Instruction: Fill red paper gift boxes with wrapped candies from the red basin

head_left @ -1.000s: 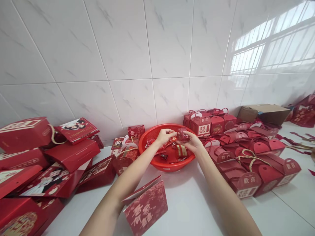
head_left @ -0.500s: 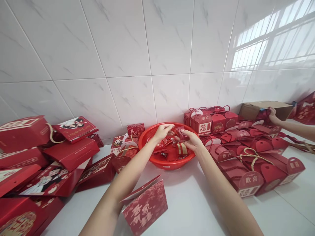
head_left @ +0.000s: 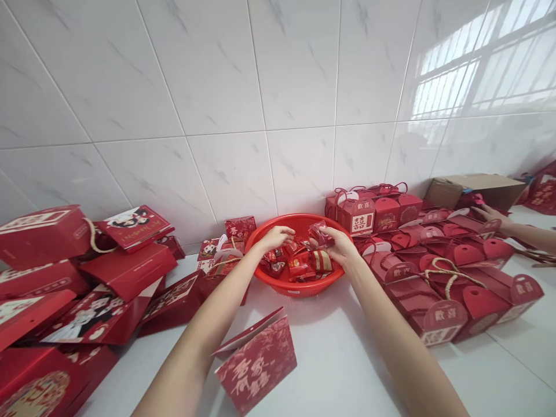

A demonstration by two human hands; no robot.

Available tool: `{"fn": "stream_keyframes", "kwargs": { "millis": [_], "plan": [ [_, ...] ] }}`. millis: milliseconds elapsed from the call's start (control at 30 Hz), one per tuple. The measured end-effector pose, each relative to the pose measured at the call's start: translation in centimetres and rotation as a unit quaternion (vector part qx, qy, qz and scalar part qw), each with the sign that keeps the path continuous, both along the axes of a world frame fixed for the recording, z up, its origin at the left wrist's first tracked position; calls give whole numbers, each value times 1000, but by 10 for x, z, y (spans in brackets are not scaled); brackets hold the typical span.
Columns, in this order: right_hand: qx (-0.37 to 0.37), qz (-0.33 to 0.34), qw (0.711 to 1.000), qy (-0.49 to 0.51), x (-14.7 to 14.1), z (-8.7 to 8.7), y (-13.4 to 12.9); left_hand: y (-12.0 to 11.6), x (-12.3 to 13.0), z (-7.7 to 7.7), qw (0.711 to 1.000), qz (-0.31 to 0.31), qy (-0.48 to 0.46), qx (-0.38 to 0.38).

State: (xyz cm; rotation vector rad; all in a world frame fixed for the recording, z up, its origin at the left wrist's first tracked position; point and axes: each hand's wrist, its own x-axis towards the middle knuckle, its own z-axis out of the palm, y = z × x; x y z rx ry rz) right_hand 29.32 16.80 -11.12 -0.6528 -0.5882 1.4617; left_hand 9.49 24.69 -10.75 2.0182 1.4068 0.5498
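A red plastic basket (head_left: 299,288) stands against the wall, with several small wrapped sweets (head_left: 299,267) inside. Over its left side, my left hand (head_left: 277,237) is loosely bent above the sweets with nothing visible in it. At the right side of the basket my right hand (head_left: 341,245) grips a packet in shiny red wrapping (head_left: 320,234). A gold-striped packet (head_left: 322,260) lies just below those fingers. Between my forearms a red paper gift box (head_left: 260,365) stands on the white surface, its top flap raised.
Red gift boxes (head_left: 125,269) are heaped on the left. Rows of closed red boxes with handles (head_left: 443,289) fill the right. Beyond them, another person's hand (head_left: 490,217) is by an open cardboard carton (head_left: 495,188). A tiled wall (head_left: 226,179) runs behind.
My left hand has moved slightly left and down, its fingers loosened. More red packets now show in the basket's front and left. The other person's hand has lowered and moved right.
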Motion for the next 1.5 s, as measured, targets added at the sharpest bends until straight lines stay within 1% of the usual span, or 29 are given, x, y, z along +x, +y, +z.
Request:
{"fn": "stream_keyframes", "kwargs": {
  "millis": [100, 200, 300, 400, 567, 733, 867, 933, 1067, 1167, 1267, 1367, 1433, 1500],
  "plan": [
    [-3, -1, 1000, -2, -1, 2, -1, 4, -8, -2, 998, 26, 60, 18],
    [-8, 4, 1000, -5, -4, 4, -4, 7, -19, -6, 991, 48, 123, 14],
    [-12, 5, 1000, -8, -4, 6, -6, 9, -23, -9, 984, 50, 172, 3],
    [-14, 7, 1000, -9, -4, 6, -6, 7, -20, -8, 976, 24, 215, -20],
    [-11, 12, 1000, -8, -4, 6, -7, -2, -15, -5, 960, -52, 270, -54],
    [-3, 21, 1000, -10, -4, 7, -9, -6, -9, -3, 948, -87, 303, -43],
    [-4, 23, 1000, -10, -4, 7, -10, -9, -7, -2, 948, -106, 299, -32],
    [-4, 24, 1000, -9, -4, 8, -11, -10, -7, -3, 953, -100, 283, -22],
    [1, 31, 1000, -8, -6, 7, -12, -10, -9, -5, 975, -55, 215, 20],
    [7, 35, 999, -7, -6, 6, -12, -9, -9, -2, 990, -28, 127, 61],
    [15, 35, 999, -7, -5, 9, -13, -13, -8, 6, 994, -13, 7, 108],
    [24, 40, 999, -10, -7, 16, -16, -29, -13, 17, 985, -11, -101, 141],
    [35, 54, 998, -11, -12, 24, -21, -46, -18, 25, 975, -14, -160, 152],
    [63, 81, 995, -19, -22, 32, -30, -66, -24, 34, 961, -18, -228, 153]
  ]
}}
